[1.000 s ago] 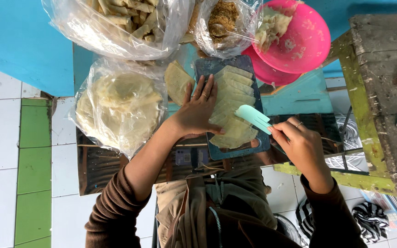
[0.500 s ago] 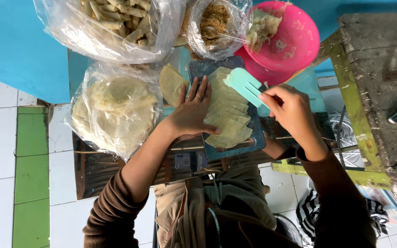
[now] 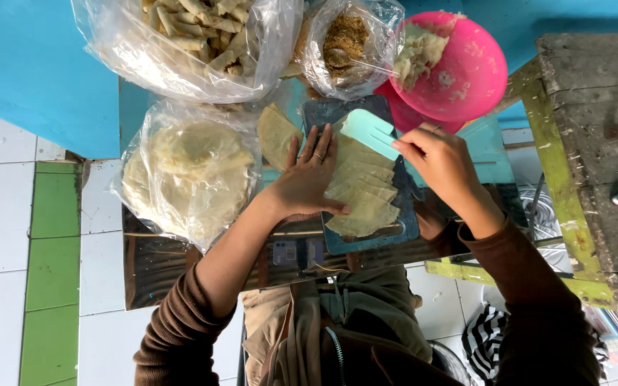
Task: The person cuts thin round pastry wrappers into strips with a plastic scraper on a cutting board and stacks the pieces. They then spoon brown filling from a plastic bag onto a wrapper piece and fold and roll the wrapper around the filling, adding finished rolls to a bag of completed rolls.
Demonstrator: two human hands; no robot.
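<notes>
My left hand [image 3: 309, 179] lies flat with spread fingers on a row of overlapping thin pale wrappers [image 3: 363, 189] spread over a dark board [image 3: 405, 221]. My right hand [image 3: 441, 161] grips a light green comb-like spatula [image 3: 370, 132], held over the far end of the wrappers. One folded wrapper [image 3: 277, 136] lies to the left of my left hand.
A clear bag of round wrappers [image 3: 191, 171] sits at the left. Behind it are a bag of rolled pieces [image 3: 194, 36], a bag of brown filling [image 3: 345, 39] and a pink bowl [image 3: 466, 71] with pale paste. A worn wooden bench [image 3: 595, 121] stands at the right.
My right hand has carried the green spatula from the near end of the wrappers up to their far end, toward the pink bowl. My left hand has stayed flat on the wrappers.
</notes>
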